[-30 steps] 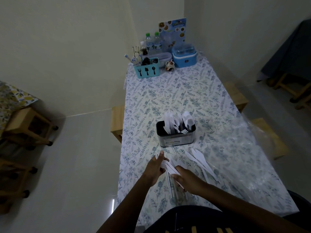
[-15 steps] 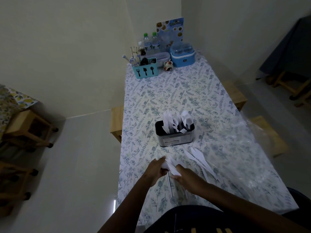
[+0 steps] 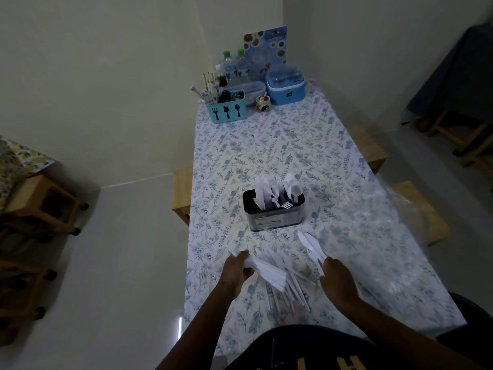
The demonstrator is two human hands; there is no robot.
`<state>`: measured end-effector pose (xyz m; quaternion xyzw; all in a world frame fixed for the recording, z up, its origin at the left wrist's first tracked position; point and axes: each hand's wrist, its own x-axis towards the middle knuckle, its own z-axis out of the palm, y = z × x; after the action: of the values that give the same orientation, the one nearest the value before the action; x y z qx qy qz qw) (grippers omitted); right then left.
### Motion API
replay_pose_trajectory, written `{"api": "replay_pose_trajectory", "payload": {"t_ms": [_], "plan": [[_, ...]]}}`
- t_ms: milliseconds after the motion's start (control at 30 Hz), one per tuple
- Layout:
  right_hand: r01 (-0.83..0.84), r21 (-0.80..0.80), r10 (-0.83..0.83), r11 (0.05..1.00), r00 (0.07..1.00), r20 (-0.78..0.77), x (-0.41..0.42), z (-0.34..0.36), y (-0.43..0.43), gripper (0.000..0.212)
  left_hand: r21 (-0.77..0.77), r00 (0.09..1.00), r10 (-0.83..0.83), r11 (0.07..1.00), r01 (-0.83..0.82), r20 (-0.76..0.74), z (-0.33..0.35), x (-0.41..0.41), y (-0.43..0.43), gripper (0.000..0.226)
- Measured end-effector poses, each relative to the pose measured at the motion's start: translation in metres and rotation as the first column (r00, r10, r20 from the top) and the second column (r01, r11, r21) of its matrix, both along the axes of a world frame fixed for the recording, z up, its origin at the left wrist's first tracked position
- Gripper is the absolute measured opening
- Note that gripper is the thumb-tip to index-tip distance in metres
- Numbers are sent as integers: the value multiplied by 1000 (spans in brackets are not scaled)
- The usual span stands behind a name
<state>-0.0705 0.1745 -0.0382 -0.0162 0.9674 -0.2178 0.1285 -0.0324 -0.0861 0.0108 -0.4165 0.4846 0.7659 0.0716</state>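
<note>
Left hand (image 3: 237,272) grips flat white plastic knives (image 3: 268,271); right hand (image 3: 337,280) unclear, fingers hidden.

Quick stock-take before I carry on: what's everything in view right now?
cutlery bundle: one, white, in the left hand
loose cutlery: several, white, on the cloth by the hands
holder: one, dark, mid-table, holds white cutlery
caddy: one, teal, far end
bottles: two, green caps, far end
cooler box: one, blue, far end
tablecloth: one, blue floral
left hand: grips the cutlery bundle
right hand: at the loose cutlery, grip unclear
</note>
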Motion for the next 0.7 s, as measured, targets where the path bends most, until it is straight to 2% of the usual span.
{"api": "replay_pose_trajectory", "payload": {"t_ms": [167, 267, 333, 467, 600, 700], "plan": [[-87, 42, 84, 995, 994, 67, 2, -2, -2, 16, 25, 1000, -16, 1000, 16, 1, -2, 1, 0, 13], [-126, -3, 126, 992, 988, 90, 7, 4, -7, 13, 44, 997, -72, 996, 72, 0, -1, 2, 3, 14], [-113, -63, 119, 992, 988, 103, 11, 10, -12, 15, 57, 996, -92, 994, 92, -6, -1, 2, 6, 17], [-32, -314, 77, 949, 988, 131, 11, 33, -29, 12, 56, 991, -132, 990, 132, -11, -3, 3, 10, 26], [-72, -466, 168, 882, 972, 167, 16, 55, -43, 12, 50, 975, -219, 974, 220, -33, 2, 6, 14, 34], [-109, -505, 223, 856, 959, 173, 19, 66, -47, 12, 33, 962, -269, 962, 271, -48, 5, 6, 17, 39]]}}
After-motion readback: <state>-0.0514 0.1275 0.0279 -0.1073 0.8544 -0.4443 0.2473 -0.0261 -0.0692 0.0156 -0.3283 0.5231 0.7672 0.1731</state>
